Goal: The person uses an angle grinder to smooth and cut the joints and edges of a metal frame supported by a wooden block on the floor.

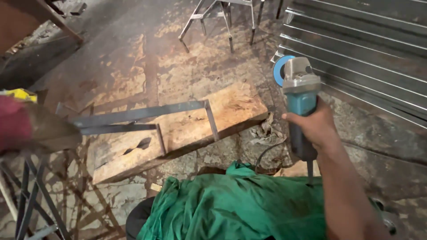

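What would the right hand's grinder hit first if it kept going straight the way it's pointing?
Probably the stacked metal sheets. The right hand holds the grinder with its disc pointing up and away, toward the sheets' edge; depth is unclear, so it might pass just left of them.

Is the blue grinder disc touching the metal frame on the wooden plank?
Apart. The head view shows the right hand holding the grinder raised, its disc well right of the frame lying on the plank, with floor between them.
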